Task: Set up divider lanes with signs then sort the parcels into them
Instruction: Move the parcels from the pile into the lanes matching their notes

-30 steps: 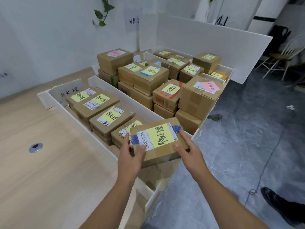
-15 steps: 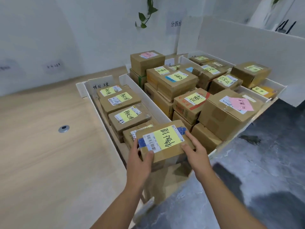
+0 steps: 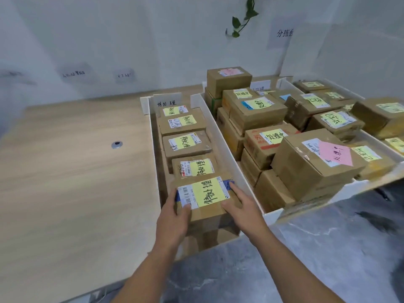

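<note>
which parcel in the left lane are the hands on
The front parcel, nearest the person, blue tape under its yellow note: left hand grips its left edge, right hand touches its right. Those behind lie untouched.

Soft even light, bluish cast, wall notes [image 3: 74, 73] at ten o'clock blurred, lines bowing toward three o'clock, central parcels [image 3: 188, 142] crisp
</note>
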A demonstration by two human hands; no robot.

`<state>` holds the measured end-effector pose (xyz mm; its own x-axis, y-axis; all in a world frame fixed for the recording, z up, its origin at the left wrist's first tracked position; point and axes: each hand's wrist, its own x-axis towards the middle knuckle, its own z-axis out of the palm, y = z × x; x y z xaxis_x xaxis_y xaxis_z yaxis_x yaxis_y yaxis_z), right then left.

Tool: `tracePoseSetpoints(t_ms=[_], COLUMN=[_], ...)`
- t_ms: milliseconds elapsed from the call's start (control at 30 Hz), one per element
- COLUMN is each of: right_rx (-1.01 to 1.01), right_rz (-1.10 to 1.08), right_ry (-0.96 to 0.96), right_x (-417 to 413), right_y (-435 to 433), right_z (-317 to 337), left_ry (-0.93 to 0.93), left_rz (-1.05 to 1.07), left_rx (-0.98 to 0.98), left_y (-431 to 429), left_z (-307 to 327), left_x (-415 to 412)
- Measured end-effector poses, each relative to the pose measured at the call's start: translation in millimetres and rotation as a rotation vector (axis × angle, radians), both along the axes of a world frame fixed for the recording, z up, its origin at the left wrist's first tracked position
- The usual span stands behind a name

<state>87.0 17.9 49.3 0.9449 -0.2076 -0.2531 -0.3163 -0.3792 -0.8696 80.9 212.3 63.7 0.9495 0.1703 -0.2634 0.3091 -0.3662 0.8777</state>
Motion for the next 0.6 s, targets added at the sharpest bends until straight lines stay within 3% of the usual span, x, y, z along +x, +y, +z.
tracePoseSetpoints(t_ms=[600], right_rx=[-0.152], right_rz=[0.307], right_ry=[0.232], right_x=[38.1], right_y=[-13.8], right_z=[-7.2], left_ry=[0.198], left_rz=[-0.135], left_rx=[0.102], left_y=[-3.9], left_z=[-17.0], left_x=[32.5])
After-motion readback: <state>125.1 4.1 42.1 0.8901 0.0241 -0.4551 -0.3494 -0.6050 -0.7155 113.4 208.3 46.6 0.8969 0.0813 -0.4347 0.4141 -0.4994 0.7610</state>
